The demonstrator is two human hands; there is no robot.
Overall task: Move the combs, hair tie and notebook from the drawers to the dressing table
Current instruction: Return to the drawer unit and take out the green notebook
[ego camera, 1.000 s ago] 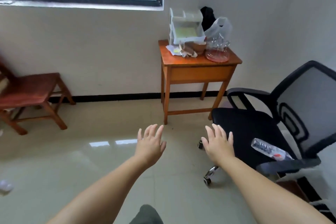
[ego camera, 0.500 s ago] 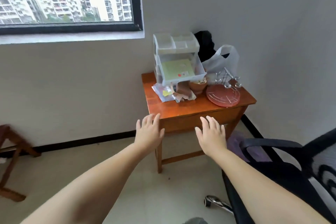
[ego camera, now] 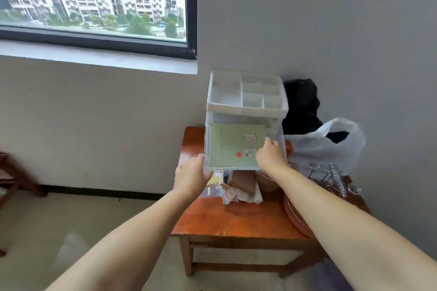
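A white plastic drawer unit (ego camera: pixel 246 94) stands at the back of the orange wooden dressing table (ego camera: pixel 231 220). Its upper drawer (ego camera: pixel 207 139) is pulled out, and a light green notebook (ego camera: pixel 229 146) with small stickers lies flat inside. My left hand (ego camera: pixel 191 175) grips the drawer's front left corner. My right hand (ego camera: pixel 272 157) reaches into the drawer at the notebook's right edge; its fingertips are hidden behind the hand. No comb or hair tie shows.
Papers and a brown box (ego camera: pixel 241 184) lie under the open drawer. A white plastic bag (ego camera: pixel 331 144) and a black bag (ego camera: pixel 302 106) sit at the back right, by the wall. A round reddish tray (ego camera: pixel 295 210) with metal coils (ego camera: pixel 335 179) fills the table's right side.
I have come up close to the table. Both hands rose from in front of the table edge to the open drawer: the left took its corner, the right reached onto the notebook.
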